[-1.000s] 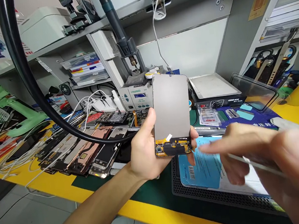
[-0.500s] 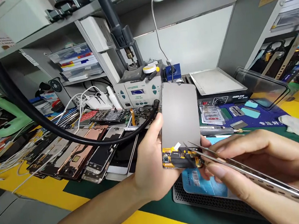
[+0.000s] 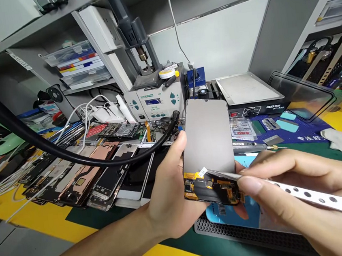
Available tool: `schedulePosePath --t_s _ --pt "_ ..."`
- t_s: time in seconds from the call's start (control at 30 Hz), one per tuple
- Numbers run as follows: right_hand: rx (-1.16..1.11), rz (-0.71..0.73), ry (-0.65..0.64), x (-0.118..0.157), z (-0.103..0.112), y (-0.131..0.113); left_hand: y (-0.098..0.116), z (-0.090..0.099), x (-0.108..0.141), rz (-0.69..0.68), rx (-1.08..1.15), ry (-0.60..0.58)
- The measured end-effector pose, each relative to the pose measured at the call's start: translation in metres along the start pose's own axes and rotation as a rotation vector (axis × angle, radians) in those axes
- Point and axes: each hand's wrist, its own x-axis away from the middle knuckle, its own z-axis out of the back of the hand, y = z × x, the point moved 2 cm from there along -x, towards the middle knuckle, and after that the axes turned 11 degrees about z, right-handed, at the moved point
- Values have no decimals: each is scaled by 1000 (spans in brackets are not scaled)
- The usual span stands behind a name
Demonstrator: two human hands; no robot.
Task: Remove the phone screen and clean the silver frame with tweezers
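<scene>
My left hand (image 3: pixel 172 185) is closed around the lower part of a phone screen (image 3: pixel 207 136), its plain grey back turned towards me. Along the bottom end run black and orange flex cables (image 3: pixel 215 186), with a small white sticker (image 3: pixel 203 172) at their upper edge. Between thumb and fingers, my right hand (image 3: pixel 274 182) pinches a pair of metal tweezers (image 3: pixel 306 194) with a row of holes. The tweezer tips lie just right of the sticker, near the top of the cables; whether they touch it I cannot tell.
Several phone parts (image 3: pixel 78 174) lie in a row at the left. Behind the screen stands a rework station (image 3: pixel 152 101), its thick black hose (image 3: pixel 79 156) arching across the left. A heating plate (image 3: pixel 249 87) is at the back right; a blue packet (image 3: pixel 238 214) lies below my hands.
The tweezer tips, spread before, have shifted left towards the white sticker and look closer together. The screen appears slightly larger and lower at its bottom end. The camera view has moved a little.
</scene>
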Motion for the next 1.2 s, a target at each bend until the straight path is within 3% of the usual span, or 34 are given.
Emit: schedulePosePath --t_s 0.2,0.67,0.87,1.07,1.13,1.2 --pt "-162 -128 -43 -4 -5 5 -1 2 0 32 41 -29" --pt "-220 -267 -197 -7 -3 6 -2 -2 1 14 -14 -133" --pt "-285 -445 -106 -3 -5 5 2 -7 2 9 39 -66" --pt "-483 -560 -114 0 -11 8 5 -9 1 15 61 -122" --pt "-540 -559 -120 0 -12 9 5 -8 1 3 104 -67" --pt "-573 -571 -127 -1 -12 10 6 -7 1 -85 146 67"
